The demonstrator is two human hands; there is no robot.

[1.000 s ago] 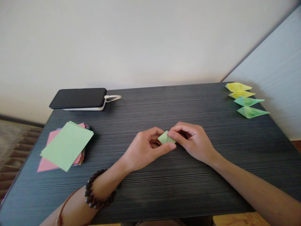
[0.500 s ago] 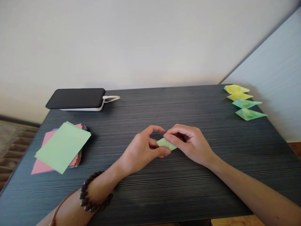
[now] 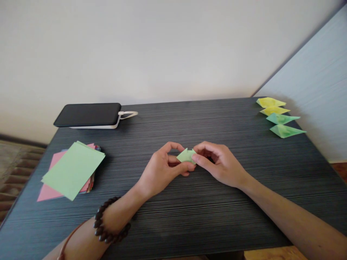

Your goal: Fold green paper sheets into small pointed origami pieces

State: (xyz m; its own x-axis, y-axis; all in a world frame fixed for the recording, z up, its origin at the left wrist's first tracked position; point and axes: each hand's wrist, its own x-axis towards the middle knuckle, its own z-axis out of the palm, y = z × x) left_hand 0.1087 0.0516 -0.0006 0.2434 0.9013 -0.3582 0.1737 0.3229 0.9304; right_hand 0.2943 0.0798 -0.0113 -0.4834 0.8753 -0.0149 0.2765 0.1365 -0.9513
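Observation:
Both hands meet over the middle of a dark striped table [image 3: 189, 216]. Between them is a small folded piece of light green paper [image 3: 185, 156]. My left hand [image 3: 162, 169] pinches its left side with thumb and curled fingers; a dark bead bracelet [image 3: 108, 224] circles that wrist. My right hand [image 3: 219, 162] pinches the paper's right edge with thumb and forefinger, the other fingers curled. The paper is lifted slightly off the tabletop.
A stack of coloured paper sheets [image 3: 72, 171], green on top and pink below, lies at the left. A black phone on a white power bank [image 3: 89, 115] with a cord sits at the back left. Several folded paper shapes [image 3: 279, 115], yellow and green, line the back right by a wall.
The folded paper has been turned and raised a little between the fingers; both hands shifted slightly left and closer together.

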